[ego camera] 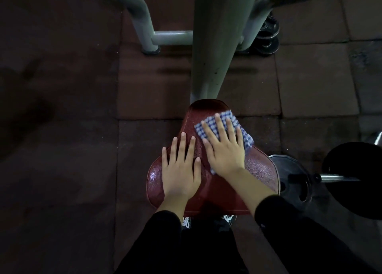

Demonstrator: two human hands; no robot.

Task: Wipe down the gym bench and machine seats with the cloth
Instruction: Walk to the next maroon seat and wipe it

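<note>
— What sits closest to the lens?

— Two black sleeves [161, 232] rising from the bottom edge, with white-laced shoes [187, 222] showing between them under the seat's near rim.

— And going from the left?

— Dark rubber floor tiles [62, 149] fill the left side. Then comes the left hand [180, 170], flat on the red glittery seat [260, 170], fingers straight and spread, holding nothing.

— The hands are close?

— Side by side, the left thumb just beside the right hand [224, 151], though I cannot tell if they touch. The right hand lies palm down with straight fingers, pressing the blue-and-white checked cloth [227, 116] onto the far right part of the seat. The cloth pokes out beyond the fingertips and at the right edge of the hand.

— What crowds the seat?

— A thick pale green post [215, 56] stands right at its far tip. A lower frame tube with a crossbar [171, 36] lies farther back on the left; another tube slants away on the right, with dark weight plates [266, 37] at its foot.

— To the right?

— A black weight plate [293, 182] on a chrome bar [339, 178] sits just beside the seat's right edge, and a large black round pad [355, 178] lies beyond it.
</note>
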